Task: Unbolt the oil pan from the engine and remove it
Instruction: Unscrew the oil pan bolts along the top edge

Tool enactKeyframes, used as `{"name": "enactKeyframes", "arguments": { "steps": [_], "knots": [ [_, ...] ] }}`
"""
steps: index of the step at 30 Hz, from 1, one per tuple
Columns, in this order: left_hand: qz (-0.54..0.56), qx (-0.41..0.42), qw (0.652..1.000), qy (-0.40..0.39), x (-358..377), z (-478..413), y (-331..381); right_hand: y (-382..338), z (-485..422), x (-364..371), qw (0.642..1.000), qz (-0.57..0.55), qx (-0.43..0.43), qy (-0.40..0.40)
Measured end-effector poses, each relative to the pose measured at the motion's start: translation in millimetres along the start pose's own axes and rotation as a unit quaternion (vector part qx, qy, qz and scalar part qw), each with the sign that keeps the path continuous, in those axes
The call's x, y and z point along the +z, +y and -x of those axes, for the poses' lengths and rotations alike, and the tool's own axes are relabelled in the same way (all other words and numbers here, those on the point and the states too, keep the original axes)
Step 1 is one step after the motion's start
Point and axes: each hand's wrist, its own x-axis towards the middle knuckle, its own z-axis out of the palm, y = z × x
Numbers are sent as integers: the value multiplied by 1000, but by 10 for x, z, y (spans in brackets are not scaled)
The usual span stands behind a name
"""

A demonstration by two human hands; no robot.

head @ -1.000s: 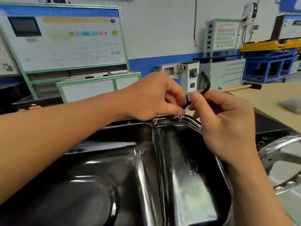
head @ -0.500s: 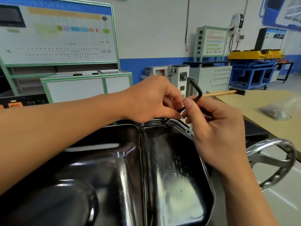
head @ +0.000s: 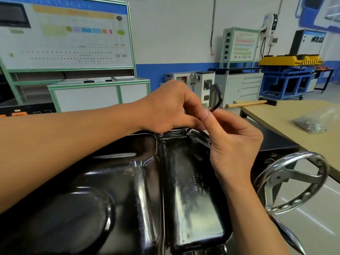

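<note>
Head view, right hand (head: pixel 233 144) hides hex key (head: pixel 219 97) tip

Hex key turned slightly between the hands; view panned right.
The right hand (head: pixel 235 142) thumb has slid up over the lower shaft of the hex key (head: pixel 218 99) and now lies against the left hand (head: pixel 171 107) fingers. The key's short arm stands more upright. The chrome handwheel (head: pixel 277 178) is now fully in frame, with more of the counter (head: pixel 287 115) and its plastic bag (head: pixel 311 124).
</note>
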Motion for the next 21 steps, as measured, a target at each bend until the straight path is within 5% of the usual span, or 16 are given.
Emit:
{"name": "enactKeyframes", "arguments": {
  "steps": [10, 17, 21],
  "knots": [
    [-5, 14, 999, -41, -3, 15, -66, 35, 52, 13, 984, 134, -93, -69],
    [-26, 3, 1000, -1, 63, -50, -26, 15, 46, 0, 994, 86, -61, 11],
    [-32, 7, 999, 8, 94, -52, -78, 0, 77, 3, 988, 128, -89, -18]
  ]
}}
